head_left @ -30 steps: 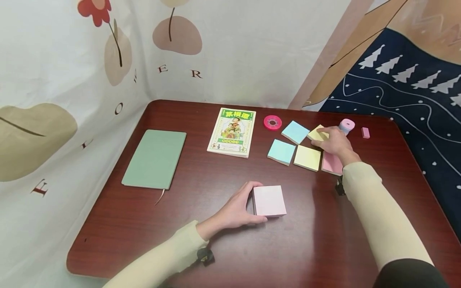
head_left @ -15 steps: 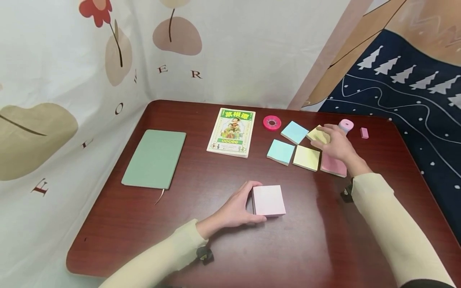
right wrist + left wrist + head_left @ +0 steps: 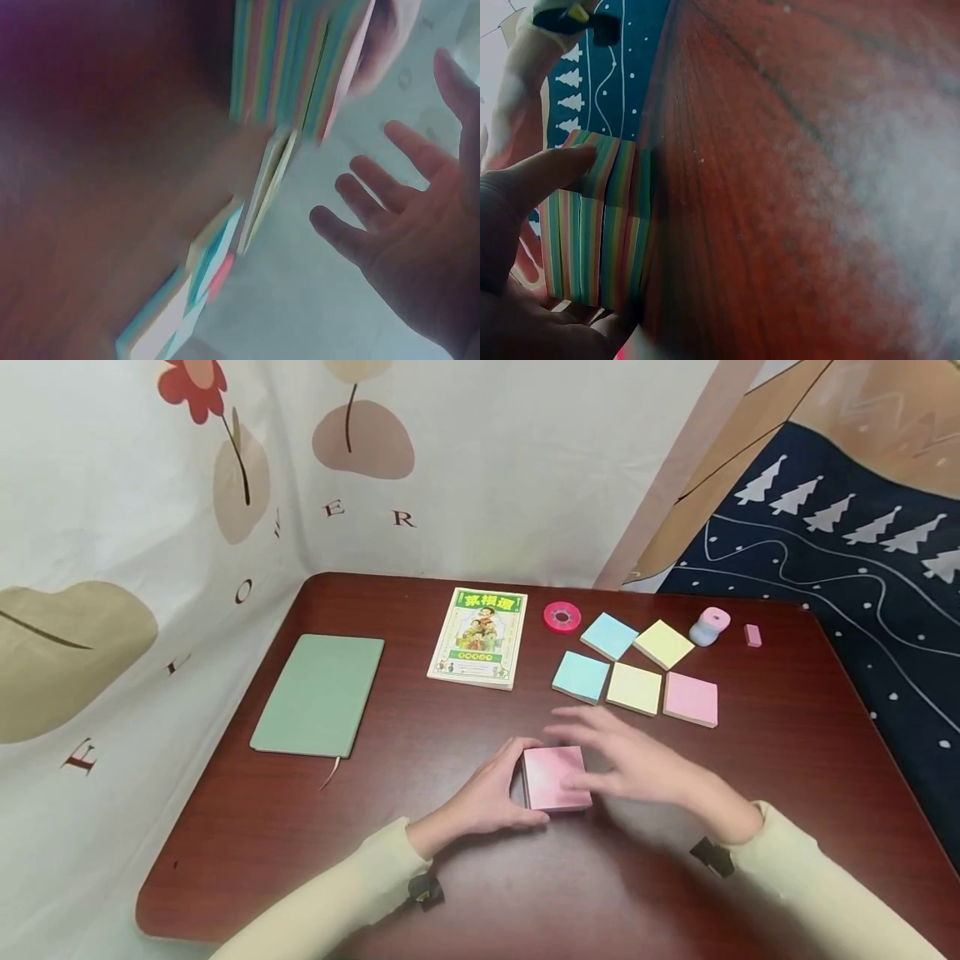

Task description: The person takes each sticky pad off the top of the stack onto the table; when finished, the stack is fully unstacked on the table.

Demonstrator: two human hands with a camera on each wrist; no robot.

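A stack of sticky notes (image 3: 551,777) with a pink top lies near the middle of the table. In the left wrist view the sides of the stack (image 3: 592,232) show many coloured bands. My left hand (image 3: 491,795) grips it from the left, thumb at the near side and fingers at the far side. Over its right part hovers my right hand (image 3: 637,762), fingers spread and holding nothing. The right wrist view shows this right hand (image 3: 409,217) with fingers apart, beside the stack (image 3: 289,67).
Behind lie two blue pads (image 3: 581,677), two yellow pads (image 3: 634,688) and a pink pad (image 3: 691,699). Farther back are a pink tape roll (image 3: 562,617), a pink-and-blue cylinder (image 3: 709,625) and a small pink block (image 3: 753,635). A booklet (image 3: 478,639) and green notebook (image 3: 318,695) lie leftward.
My right hand has left the yellow pad at the back right and come forward and left over the stack. Its shadow darkens the stack's top. The left hand has kept its grip.
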